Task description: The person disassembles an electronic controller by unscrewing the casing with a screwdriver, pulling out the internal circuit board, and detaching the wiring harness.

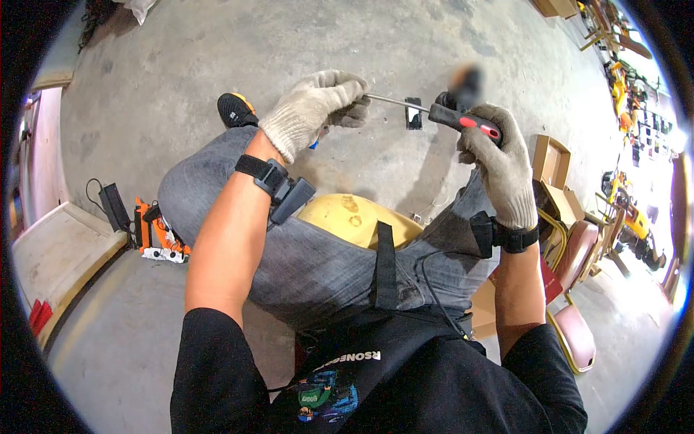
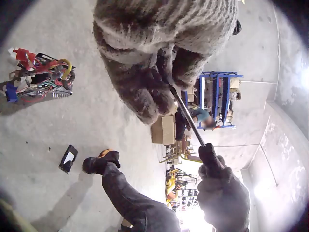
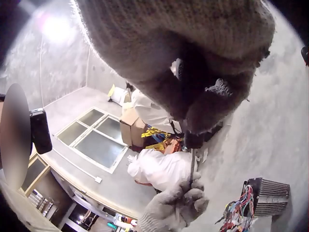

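A screwdriver [image 1: 444, 116] with a black and red handle is held up between the two gloved hands, over the floor in front of the knees. My right hand [image 1: 500, 159] grips its handle, fingers curled round it. At the other end, my left hand [image 1: 314, 105] pinches the thin metal shaft near its tip, and the glove hides the tip itself. The left wrist view shows the shaft running from the left glove [image 2: 164, 43] to the right glove [image 2: 224, 200]. Both hands wear knitted grey-white work gloves.
A yellow rounded surface [image 1: 354, 217] shows between the legs. On the floor lie a flat black rectangular object [image 1: 413, 123] and a finned metal unit [image 3: 273, 197] with tangled wires [image 3: 237, 210]. Cardboard boxes [image 1: 551, 160] and a pink-seated chair [image 1: 575, 336] stand at the right.
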Demonstrator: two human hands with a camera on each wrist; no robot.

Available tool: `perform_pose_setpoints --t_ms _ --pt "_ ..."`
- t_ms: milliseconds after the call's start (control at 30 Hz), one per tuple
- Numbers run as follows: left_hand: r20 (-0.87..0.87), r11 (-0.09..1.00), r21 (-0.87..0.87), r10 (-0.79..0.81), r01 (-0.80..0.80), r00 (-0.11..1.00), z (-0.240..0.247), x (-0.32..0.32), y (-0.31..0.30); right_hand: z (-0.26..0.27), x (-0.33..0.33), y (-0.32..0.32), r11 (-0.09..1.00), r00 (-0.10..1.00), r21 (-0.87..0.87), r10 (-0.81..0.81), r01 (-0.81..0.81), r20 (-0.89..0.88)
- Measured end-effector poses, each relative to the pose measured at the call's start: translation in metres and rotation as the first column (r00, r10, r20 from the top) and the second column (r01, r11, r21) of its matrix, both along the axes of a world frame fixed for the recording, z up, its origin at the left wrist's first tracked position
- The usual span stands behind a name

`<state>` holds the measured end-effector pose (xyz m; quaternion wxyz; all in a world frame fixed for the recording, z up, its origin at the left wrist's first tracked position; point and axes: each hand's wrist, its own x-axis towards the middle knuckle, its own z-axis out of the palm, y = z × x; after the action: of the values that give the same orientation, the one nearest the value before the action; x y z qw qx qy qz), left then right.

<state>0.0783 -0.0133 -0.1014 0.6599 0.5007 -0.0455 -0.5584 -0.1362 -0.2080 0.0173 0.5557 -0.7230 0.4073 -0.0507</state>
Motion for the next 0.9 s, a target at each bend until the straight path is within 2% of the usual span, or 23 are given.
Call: perform_pose_setpoints --t_ms 33,100,133,200,233,300,333,400,433,467,500,533,567,600,633,667,700,733,767,833,900 --pt "0.0 1.0 -0.001 0.0 0.0 1.0 0.001 0.0 0.0 -0.001 0.0 -0.002 1.0 1.0 -0.001 0.0 0.0 0.0" --pt "-0.035 0.991 -0.008 0.136 -0.136 0.99 0.001 -0.001 0.001 -0.002 0.0 -0.004 1.0 1.0 0.002 -0.016 0.016 0.025" --pt "-0.035 0.99 -0.008 0.137 -0.137 0.99 -0.006 0.001 0.002 -0.002 0.001 -0.004 1.0 1.0 0.002 -0.015 0.014 0.025" --pt "-0.185 0.963 0.014 0.266 -0.268 0.946 -0.026 0.008 0.003 -0.001 0.003 -0.005 0.999 1.0 -0.02 -0.028 0.028 0.007" --pt "-0.186 0.963 0.013 0.266 -0.268 0.946 -0.023 0.009 0.003 0.0 0.005 -0.006 0.999 1.0 -0.021 -0.027 0.027 0.006" --pt "0.1 0.919 0.157 0.348 -0.361 0.932 -0.019 0.012 0.003 0.001 0.01 -0.005 0.995 1.0 -0.101 0.001 -0.003 -0.018" --pt "0.099 0.919 0.157 0.35 -0.362 0.932 -0.014 0.013 0.004 0.001 0.013 -0.006 0.995 1.0 -0.102 0.003 -0.005 -0.019" --pt "0.28 0.896 0.232 0.312 -0.379 0.908 -0.004 0.014 0.006 -0.002 0.021 -0.009 0.992 0.998 -0.12 0.034 -0.04 -0.049" --pt "0.281 0.894 0.233 0.314 -0.382 0.907 0.002 0.014 0.007 -0.003 0.026 -0.009 0.992 0.998 -0.119 0.037 -0.043 -0.049" --pt "0.412 0.912 0.312 0.121 -0.265 0.903 0.009 0.014 0.008 -0.003 0.033 -0.008 0.988 0.994 -0.138 0.061 -0.072 -0.087" --pt "0.514 0.901 0.406 -0.083 -0.157 0.854 0.016 0.013 0.01 -0.004 0.039 -0.009 0.983 0.989 -0.156 0.082 -0.101 -0.127" --pt "0.57 0.85 0.523 -0.294 -0.063 0.767 0.046 0.008 0.005 -0.01 0.044 -0.013 0.982 0.988 -0.155 0.084 -0.103 -0.129" --pt "0.568 0.851 0.522 -0.29 -0.064 0.77 0.05 0.0 0.0 -0.021 0.049 -0.018 0.965 0.982 -0.204 0.139 -0.163 -0.127" --pt "0.635 0.805 0.59 -0.509 0.061 0.582 0.05 -0.008 -0.004 -0.031 0.053 -0.022 0.942 0.971 -0.249 0.198 -0.226 -0.132" --pt "0.654 0.727 0.668 -0.676 0.159 0.34 0.052 -0.014 -0.008 -0.04 0.058 -0.023 0.94 0.968 -0.247 0.208 -0.237 -0.139" --pt "0.64 0.666 0.689 -0.744 0.288 0.19 0.056 -0.018 -0.012 -0.049 0.064 -0.025 0.899 0.956 -0.325 0.263 -0.293 -0.132" --pt "0.623 0.58 0.709 -0.781 0.402 0.027 0.059 -0.019 -0.015 -0.056 0.07 -0.025 0.85 0.939 -0.4 0.318 -0.342 -0.128" --pt "0.728 0.665 0.644 -0.685 0.378 -0.034 0.039 -0.031 -0.011 -0.061 0.077 -0.024 0.833 0.929 -0.413 0.343 -0.369 -0.138" --pt "0.728 0.667 0.641 -0.685 0.38 -0.026 0.027 -0.037 -0.011 -0.064 0.084 -0.023 0.83 0.926 -0.411 0.347 -0.376 -0.146" --pt "0.791 0.717 0.586 -0.607 0.378 -0.076 0.011 -0.045 -0.014 -0.071 0.096 -0.018 0.733 0.883 -0.494 0.409 -0.468 -0.23" --pt "0.767 0.695 0.616 -0.637 0.371 -0.079 0.0 -0.049 -0.02 -0.077 0.107 -0.016 0.717 0.87 -0.495 0.44 -0.491 -0.225"
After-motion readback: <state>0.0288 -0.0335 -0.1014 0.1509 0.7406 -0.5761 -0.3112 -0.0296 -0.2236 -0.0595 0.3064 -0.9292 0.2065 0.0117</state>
